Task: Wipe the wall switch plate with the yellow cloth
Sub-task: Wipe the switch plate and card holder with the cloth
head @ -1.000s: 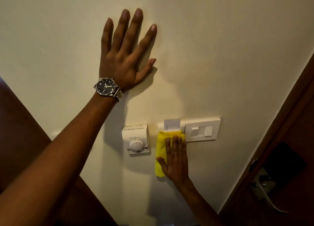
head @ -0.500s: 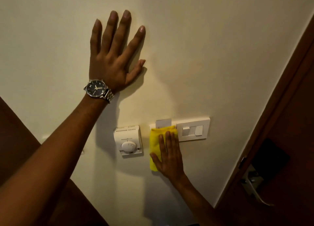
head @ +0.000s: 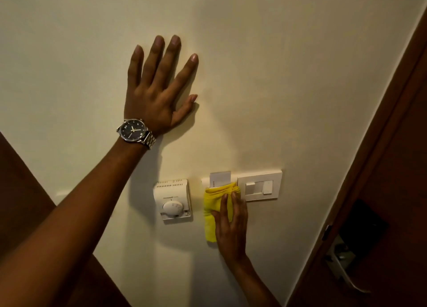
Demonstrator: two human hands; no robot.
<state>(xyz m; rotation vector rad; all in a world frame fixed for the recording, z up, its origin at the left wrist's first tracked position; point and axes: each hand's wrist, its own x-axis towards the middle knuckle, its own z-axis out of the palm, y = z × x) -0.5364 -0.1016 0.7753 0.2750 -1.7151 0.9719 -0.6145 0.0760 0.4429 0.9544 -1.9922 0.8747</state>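
Judging from the wall (head: pixel 288 75), I rate the wipe as partway: the switch plate (head: pixel 260 186) has its left end under the yellow cloth (head: pixel 211 205), its rocker end bare and left to do. I read the left hand (head: pixel 157 94) flat on the wall, fingers spread, holding nothing; the right hand (head: pixel 232 226) presses the cloth with straight fingers.

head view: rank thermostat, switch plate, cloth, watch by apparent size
1. thermostat and switch plate, too alike to rank
2. cloth, unsure: the right hand hides part
3. watch, clearly smallest
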